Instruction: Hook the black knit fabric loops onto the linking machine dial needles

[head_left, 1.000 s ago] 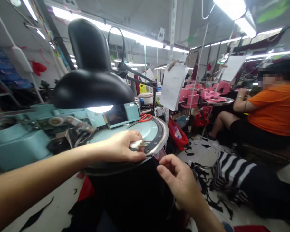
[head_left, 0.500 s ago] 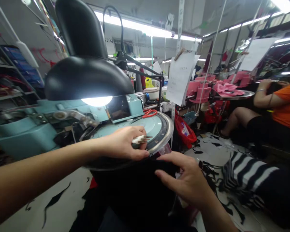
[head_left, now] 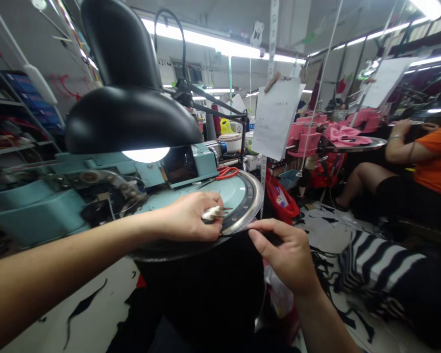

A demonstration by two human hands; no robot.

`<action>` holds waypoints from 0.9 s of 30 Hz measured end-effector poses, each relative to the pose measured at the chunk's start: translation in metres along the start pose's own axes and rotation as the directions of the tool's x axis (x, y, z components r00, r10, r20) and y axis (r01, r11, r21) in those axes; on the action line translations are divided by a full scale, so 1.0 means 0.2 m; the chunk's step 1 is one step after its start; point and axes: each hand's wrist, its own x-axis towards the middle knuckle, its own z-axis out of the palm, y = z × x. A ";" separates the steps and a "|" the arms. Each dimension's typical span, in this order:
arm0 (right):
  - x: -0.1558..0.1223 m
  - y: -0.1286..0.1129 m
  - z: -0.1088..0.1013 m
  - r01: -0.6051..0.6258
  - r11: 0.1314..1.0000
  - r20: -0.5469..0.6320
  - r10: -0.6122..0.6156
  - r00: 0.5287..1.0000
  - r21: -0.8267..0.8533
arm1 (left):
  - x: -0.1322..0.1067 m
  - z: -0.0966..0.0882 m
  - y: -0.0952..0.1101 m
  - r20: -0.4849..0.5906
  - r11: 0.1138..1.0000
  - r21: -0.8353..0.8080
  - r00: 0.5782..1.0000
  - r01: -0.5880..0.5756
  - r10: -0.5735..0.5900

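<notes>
Left hand: I am resting it on the front of the dial, fingers closed round small metal snips whose tips are pointing right.
Right hand: I am pinching the top edge of the black fabric between thumb and forefinger of this hand, right at the rim, with the other fingers curled under.
Fabric: it is hanging from the dial's front rim and draping down towards my lap; its edge is running along the rim between my two hands.
Done, as I judge it: the edge seems to be sitting on the rim from under my left forearm round to my right thumb.
Left, as I judge it: past my right hand the rim is showing bare metal round the far side. Whether the edge is properly seated I cannot tell.
Around: the lamp is shining on the machine, red scissors are lying on the dial's far side, and a person in orange is sitting well apart to the right.
</notes>
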 end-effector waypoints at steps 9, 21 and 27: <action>0.01 0.03 0.01 -0.071 0.997 0.010 0.071 0.997 -0.020 | 0.03 0.01 0.02 -0.012 0.999 -0.015 0.999 0.033 -0.033; 0.03 0.06 -0.01 -0.285 0.942 0.108 0.269 0.957 0.179 | 0.07 0.02 0.02 -0.016 1.000 0.020 1.000 0.012 -0.011; -0.01 0.02 -0.04 -0.073 0.997 0.124 0.068 0.990 0.037 | 0.06 -0.02 -0.05 0.094 0.978 -0.015 0.973 -0.209 0.210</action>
